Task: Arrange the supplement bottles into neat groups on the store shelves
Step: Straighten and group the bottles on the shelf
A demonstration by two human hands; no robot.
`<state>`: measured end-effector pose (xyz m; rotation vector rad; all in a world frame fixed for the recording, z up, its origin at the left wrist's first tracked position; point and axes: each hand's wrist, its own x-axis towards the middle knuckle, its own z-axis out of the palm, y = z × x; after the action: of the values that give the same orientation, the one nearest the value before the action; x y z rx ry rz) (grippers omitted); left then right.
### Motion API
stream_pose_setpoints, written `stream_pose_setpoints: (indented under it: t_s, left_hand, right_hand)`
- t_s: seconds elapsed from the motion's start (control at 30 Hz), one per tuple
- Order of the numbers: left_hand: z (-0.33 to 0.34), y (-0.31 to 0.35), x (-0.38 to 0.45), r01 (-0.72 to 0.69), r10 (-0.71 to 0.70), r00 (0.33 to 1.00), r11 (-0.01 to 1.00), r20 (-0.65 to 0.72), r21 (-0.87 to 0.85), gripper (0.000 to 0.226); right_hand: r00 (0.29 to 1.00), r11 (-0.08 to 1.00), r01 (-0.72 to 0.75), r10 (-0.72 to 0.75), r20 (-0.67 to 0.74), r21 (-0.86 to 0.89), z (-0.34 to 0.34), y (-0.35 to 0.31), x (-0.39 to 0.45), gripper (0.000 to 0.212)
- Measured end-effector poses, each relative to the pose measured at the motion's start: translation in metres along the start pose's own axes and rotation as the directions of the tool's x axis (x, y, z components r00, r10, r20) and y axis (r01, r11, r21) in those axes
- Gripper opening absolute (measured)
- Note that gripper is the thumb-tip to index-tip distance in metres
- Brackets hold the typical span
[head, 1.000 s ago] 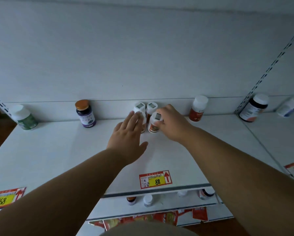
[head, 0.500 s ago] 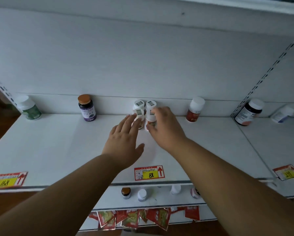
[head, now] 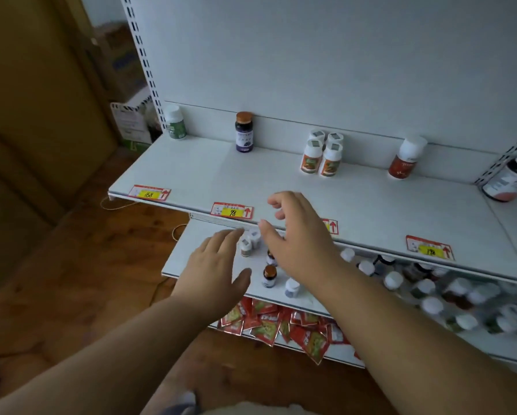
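Several white bottles with orange labels point(head: 321, 152) stand in a tight cluster on the upper shelf point(head: 281, 181). Alone on the same shelf stand a green-labelled bottle point(head: 175, 122), a dark purple bottle with a copper cap point(head: 244, 132), a red-labelled bottle point(head: 407, 157) and a dark bottle point(head: 510, 182) at the right edge. My left hand point(head: 213, 268) and my right hand point(head: 299, 239) hover over the lower shelf point(head: 197, 253), fingers loose, holding nothing. Beneath them stand small white-capped bottles point(head: 249, 242) and an amber-capped bottle point(head: 269, 275).
Many mixed bottles point(head: 431, 292) crowd the right part of the lower shelf. Red sachets point(head: 281, 323) hang below it. Price tags point(head: 232, 210) line the upper shelf's front edge. Wooden floor and cardboard boxes point(head: 131, 121) lie to the left.
Both hands have left the orange-labelled cluster on the upper shelf and dropped to the lower shelf. The view has pulled back and swung left and down.
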<state>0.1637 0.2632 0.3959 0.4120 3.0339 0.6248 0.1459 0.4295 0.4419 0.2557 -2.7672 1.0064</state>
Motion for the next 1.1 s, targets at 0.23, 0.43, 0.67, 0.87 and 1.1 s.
stream_pose_setpoints:
  t_s: [0.23, 0.43, 0.67, 0.87, 1.1]
  left_hand:
    - [-0.029, -0.094, -0.04, -0.052, 0.053, 0.997, 0.999, 0.057, -0.018, 0.07]
    - [-0.009, -0.181, -0.051, -0.008, 0.015, 0.996, 0.997, 0.089, -0.081, 0.066]
    - [0.094, -0.222, -0.009, 0.146, -0.125, 0.986, 0.966, 0.11, -0.212, 0.068]
    - [0.19, -0.249, 0.058, 0.156, -0.134, 0.986, 0.949, 0.097, -0.276, 0.069]
    - [0.282, -0.278, 0.107, 0.2, -0.186, 0.979, 0.94, 0.078, -0.275, 0.065]
  right_hand:
    - [0.991, 0.991, -0.127, 0.126, 0.041, 0.044, 0.084, -0.06, -0.038, 0.027]
    - [0.957, 0.961, -0.271, 0.274, 0.099, -0.046, 0.175, -0.067, -0.031, 0.036]
    - [0.888, 0.905, -0.422, 0.424, 0.177, -0.051, 0.266, 0.027, 0.005, 0.036]
    - [0.84, 0.845, -0.532, 0.534, 0.1, -0.044, 0.355, 0.152, 0.073, 0.031]
    - [0.815, 0.813, -0.573, 0.579, 0.032, -0.107, 0.432, 0.252, 0.121, 0.037]
